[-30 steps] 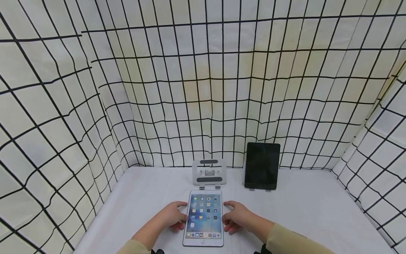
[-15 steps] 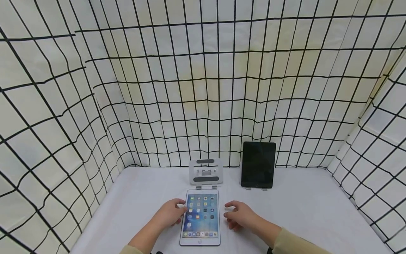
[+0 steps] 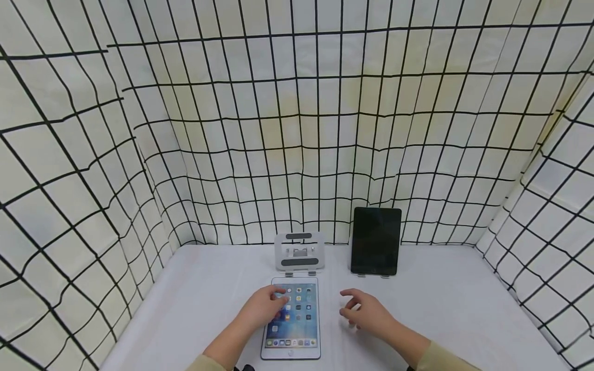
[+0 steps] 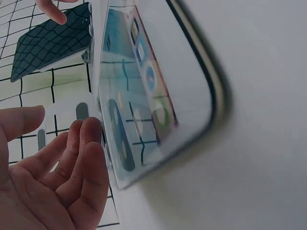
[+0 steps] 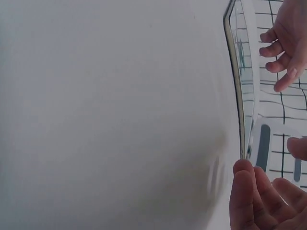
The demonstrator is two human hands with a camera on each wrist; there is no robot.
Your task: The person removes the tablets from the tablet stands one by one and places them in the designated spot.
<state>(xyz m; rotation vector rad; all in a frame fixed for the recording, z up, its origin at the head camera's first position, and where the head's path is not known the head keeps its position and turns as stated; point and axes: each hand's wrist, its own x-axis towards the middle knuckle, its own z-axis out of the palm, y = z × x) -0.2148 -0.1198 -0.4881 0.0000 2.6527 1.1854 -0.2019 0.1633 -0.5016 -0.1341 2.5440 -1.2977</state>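
A white tablet point(image 3: 297, 330) with its home screen of app icons lit lies flat on the white table. Over its upper left part is my left hand point(image 3: 263, 310), fingers loosely bent and holding nothing. In the left wrist view that hand point(image 4: 62, 182) appears above the glossy screen, thumb apart from the fingers. My right hand point(image 3: 368, 314) is off to the right of the tablet, lightly curled, with nothing in it. The right wrist view has this hand point(image 5: 268, 206) near the tablet's edge point(image 5: 236, 76). Whether any left fingertip touches the screen, I cannot tell.
Just behind the tablet stands a light grey tablet stand point(image 3: 299, 251) with dark pads and two small lips. To its right a black-screened tablet point(image 3: 376, 241) leans upright on another stand. White walls with a black grid point(image 3: 287, 129) enclose the table point(image 3: 204, 288).
Both hands have left the white tablet's sides. The left hand has moved right, over the screen; the right hand has drawn away to the right. The view has turned slightly right.
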